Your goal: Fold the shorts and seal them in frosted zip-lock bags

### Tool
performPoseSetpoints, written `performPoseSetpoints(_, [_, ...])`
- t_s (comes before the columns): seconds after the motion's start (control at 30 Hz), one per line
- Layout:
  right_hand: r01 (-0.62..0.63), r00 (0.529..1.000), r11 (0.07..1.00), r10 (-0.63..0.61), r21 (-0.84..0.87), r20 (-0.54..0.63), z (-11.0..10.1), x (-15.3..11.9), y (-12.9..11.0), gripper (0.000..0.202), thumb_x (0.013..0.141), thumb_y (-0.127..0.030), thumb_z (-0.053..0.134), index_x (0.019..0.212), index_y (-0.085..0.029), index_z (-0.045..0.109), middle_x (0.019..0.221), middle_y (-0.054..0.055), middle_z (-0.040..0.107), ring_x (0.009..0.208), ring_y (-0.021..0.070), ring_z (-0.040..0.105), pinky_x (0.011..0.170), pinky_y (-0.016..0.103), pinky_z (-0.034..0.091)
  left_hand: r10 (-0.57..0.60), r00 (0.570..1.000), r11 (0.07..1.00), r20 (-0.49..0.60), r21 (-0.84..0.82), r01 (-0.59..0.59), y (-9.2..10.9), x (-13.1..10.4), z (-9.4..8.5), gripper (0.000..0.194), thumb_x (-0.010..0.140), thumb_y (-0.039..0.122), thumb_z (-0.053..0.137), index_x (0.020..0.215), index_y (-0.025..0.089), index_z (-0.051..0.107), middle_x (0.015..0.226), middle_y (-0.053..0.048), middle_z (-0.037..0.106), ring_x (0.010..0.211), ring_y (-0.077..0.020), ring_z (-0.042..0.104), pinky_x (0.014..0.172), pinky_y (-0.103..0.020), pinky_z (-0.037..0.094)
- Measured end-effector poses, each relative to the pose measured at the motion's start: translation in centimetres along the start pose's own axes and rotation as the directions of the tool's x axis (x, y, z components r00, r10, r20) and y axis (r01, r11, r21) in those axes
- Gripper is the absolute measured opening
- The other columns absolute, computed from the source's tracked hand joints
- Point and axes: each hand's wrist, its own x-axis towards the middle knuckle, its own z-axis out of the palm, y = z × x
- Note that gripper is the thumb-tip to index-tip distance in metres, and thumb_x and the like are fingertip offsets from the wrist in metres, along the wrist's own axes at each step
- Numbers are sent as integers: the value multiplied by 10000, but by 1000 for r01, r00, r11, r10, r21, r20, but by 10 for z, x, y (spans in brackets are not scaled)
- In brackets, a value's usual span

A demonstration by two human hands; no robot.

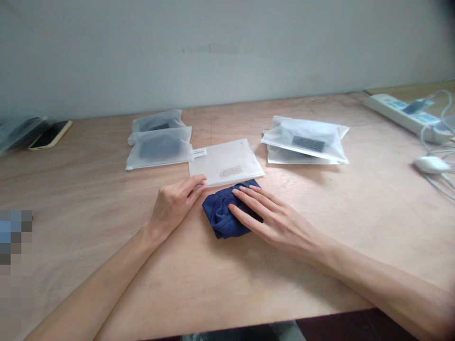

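Note:
A folded dark blue cloth (227, 215) lies on the wooden table in the middle. My right hand (273, 218) rests on its right part, palm down, fingers stretched out and slightly apart. Just behind the cloth a flat frosted zip bag (227, 163) with printed text and a white tag lies on the table. My left hand (177, 199) is left of the cloth at the bag's near left corner, its fingers closed together with the tips at the bag's edge; whether they pinch it is hard to make out.
Two filled frosted bags (159, 149) lie at the back left, and more (302, 139) at the back right. A phone (51, 135) and another bag (21, 132) are far left. A power strip (408, 116) and white cables with an adapter (432, 164) occupy the right side.

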Motion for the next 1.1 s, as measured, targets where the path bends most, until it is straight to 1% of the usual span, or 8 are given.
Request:
performPoseSetpoints(0.2, [36, 999, 999, -36, -19, -14, -1, -3, 0, 382, 1018, -90, 480, 1373, -57, 617, 1406, 211, 649, 1326, 316, 617, 1117, 483, 537, 41, 999, 999, 11, 16, -41, -2, -2, 3, 176, 1037, 311, 609, 1052, 197, 742, 1004, -22, 818, 831, -179, 792, 723, -230, 575])
performPoseSetpoints(0.33, [57, 998, 998, -56, 12, -38, 0, -4, 2, 387, 1025, -97, 470, 1381, -53, 614, 1409, 203, 649, 1322, 309, 621, 1105, 470, 548, 57, 998, 998, -1, 37, -57, -1, -3, 1, 143, 1030, 255, 611, 1081, 187, 727, 986, -30, 817, 764, -170, 783, 671, -225, 557])
performPoseSetpoints(0.43, [65, 998, 998, -65, 25, -22, -1, -2, 3, 382, 1036, -112, 463, 1381, -57, 618, 1430, 189, 638, 1332, 304, 614, 1107, 460, 548, 69, 997, 996, 21, 49, -69, 3, -2, -2, 110, 1018, 192, 601, 1038, 176, 708, 943, -32, 798, 771, -174, 770, 663, -227, 546])
performPoseSetpoints(0.53, [80, 996, 995, -79, 59, -30, -2, -1, 2, 368, 1046, -112, 446, 1355, -49, 636, 1415, 166, 654, 1310, 287, 633, 1102, 441, 557, 89, 994, 995, 61, 37, -91, 6, -1, -4, 161, 1022, 138, 555, 1010, 178, 710, 1016, -42, 779, 866, -188, 765, 732, -244, 563])
performPoseSetpoints(0.63, [109, 993, 988, -102, 107, -67, -4, -1, 0, 353, 1046, -109, 453, 1330, -45, 651, 1394, 147, 672, 1336, 279, 614, 1127, 451, 543, 121, 989, 993, 87, -2, -121, 8, -1, -5, 219, 1033, 118, 523, 1082, 184, 726, 1127, -56, 764, 980, -200, 751, 853, -280, 580])
performPoseSetpoints(0.7, [148, 985, 981, -135, 122, -105, -7, 0, -3, 343, 1035, -99, 474, 1318, -41, 659, 1398, 146, 668, 1358, 291, 593, 1142, 471, 532, 142, 986, 990, 86, -40, -139, 9, -1, -6, 226, 1034, 112, 524, 1100, 180, 729, 1125, -58, 765, 998, -191, 744, 894, -286, 580])
performPoseSetpoints(0.87, [182, 972, 978, -164, 100, -167, -11, 4, -6, 345, 1037, -92, 470, 1319, -43, 662, 1412, 139, 653, 1387, 288, 562, 1173, 473, 503, 146, 989, 981, 23, -130, -142, 20, -3, -10, 122, 993, 115, 626, 1048, 176, 716, 1054, -53, 760, 950, -163, 727, 868, -255, 572])
performPoseSetpoints(1.1, [200, 978, 966, -186, 163, -96, -4, 5, -4, 354, 1056, -104, 437, 1332, -57, 655, 1429, 134, 644, 1397, 270, 553, 1196, 447, 472, 143, 989, 976, -27, -162, -145, 35, -2, -9, 103, 974, 105, 662, 1055, 154, 703, 1053, -60, 750, 954, -153, 725, 890, -233, 558])
